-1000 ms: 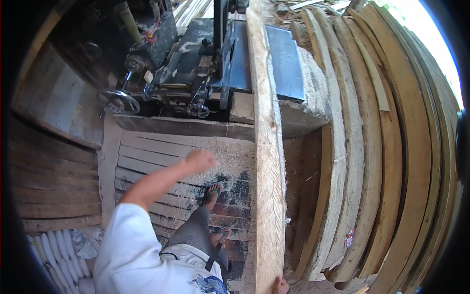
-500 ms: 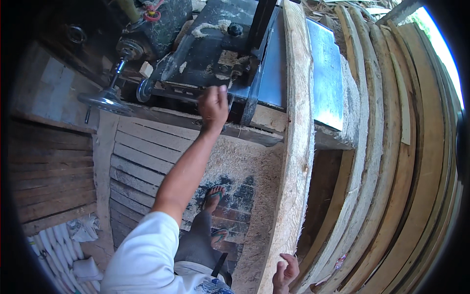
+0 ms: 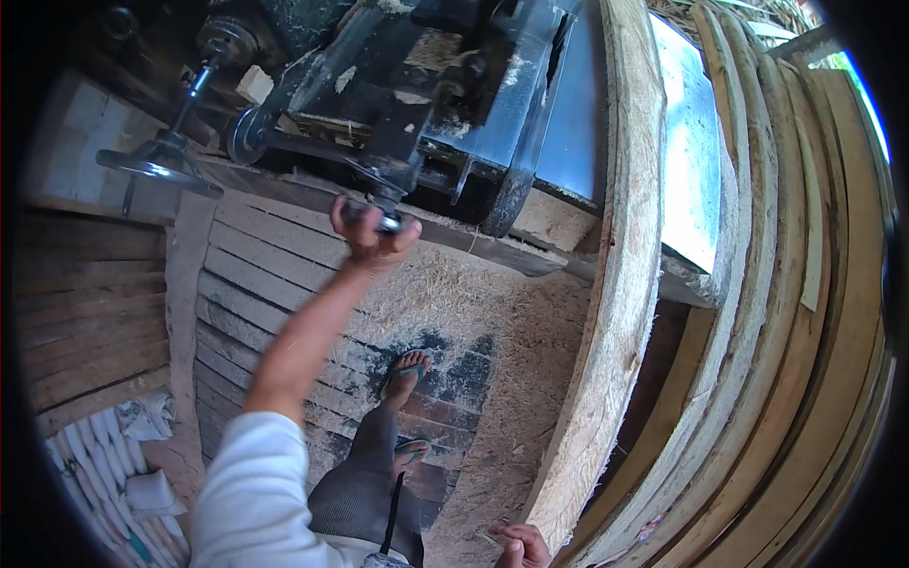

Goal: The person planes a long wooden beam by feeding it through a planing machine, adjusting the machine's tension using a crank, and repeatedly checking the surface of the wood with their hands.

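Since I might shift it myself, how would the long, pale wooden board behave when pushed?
The long, pale wooden board is probably stiff, looking thick and solid. Its length suggests considerable weight. It may slide readily over the smooth, shiny blue metal tabletop.

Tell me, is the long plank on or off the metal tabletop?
On: the long plank crosses the metal tabletop, which shows on either side.

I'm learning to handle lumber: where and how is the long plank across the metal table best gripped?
Probably grip the plank by its near end, coming from the person's side, palm under, thumb on top: that end juts past the metal table, beside the right hand.
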Tool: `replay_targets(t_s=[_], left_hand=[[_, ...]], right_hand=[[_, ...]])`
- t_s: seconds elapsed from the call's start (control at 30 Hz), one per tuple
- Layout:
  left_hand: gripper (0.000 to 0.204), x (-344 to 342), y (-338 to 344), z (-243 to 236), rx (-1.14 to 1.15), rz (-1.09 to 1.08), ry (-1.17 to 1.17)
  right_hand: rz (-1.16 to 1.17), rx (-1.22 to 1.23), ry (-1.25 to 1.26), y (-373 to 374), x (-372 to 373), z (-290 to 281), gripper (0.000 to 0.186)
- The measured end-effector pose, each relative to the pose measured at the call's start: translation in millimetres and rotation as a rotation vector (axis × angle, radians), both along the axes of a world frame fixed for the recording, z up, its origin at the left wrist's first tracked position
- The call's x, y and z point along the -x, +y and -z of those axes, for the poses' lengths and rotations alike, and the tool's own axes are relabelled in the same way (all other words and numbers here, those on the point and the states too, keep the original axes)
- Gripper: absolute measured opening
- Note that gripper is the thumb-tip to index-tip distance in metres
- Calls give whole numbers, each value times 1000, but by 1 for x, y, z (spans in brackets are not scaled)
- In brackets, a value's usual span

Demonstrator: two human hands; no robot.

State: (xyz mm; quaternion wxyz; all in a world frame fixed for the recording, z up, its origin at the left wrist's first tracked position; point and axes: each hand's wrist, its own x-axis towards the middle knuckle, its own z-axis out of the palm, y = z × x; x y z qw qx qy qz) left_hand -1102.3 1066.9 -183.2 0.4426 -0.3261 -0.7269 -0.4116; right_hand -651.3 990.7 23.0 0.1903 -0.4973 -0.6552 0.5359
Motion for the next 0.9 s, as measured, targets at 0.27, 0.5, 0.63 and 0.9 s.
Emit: replay_targets(t_s=[0.27, 0.5, 0.63, 0.9], left_hand=[[82, 12, -48, -79, -943, 373, -2097], [73, 2, 9, -15, -963, 92, -958], [64, 18, -52, -27, 85, 24, -269], [34, 24, -59, -81, 794, 72, -427]], right_hand=[[-148, -348, 343, 89, 183, 65, 29], [-270, -538, 299, 192, 350, 94, 23], [-195, -1639, -191, 249, 425, 102, 41], [-398, -659, 419, 144, 374, 138, 44]])
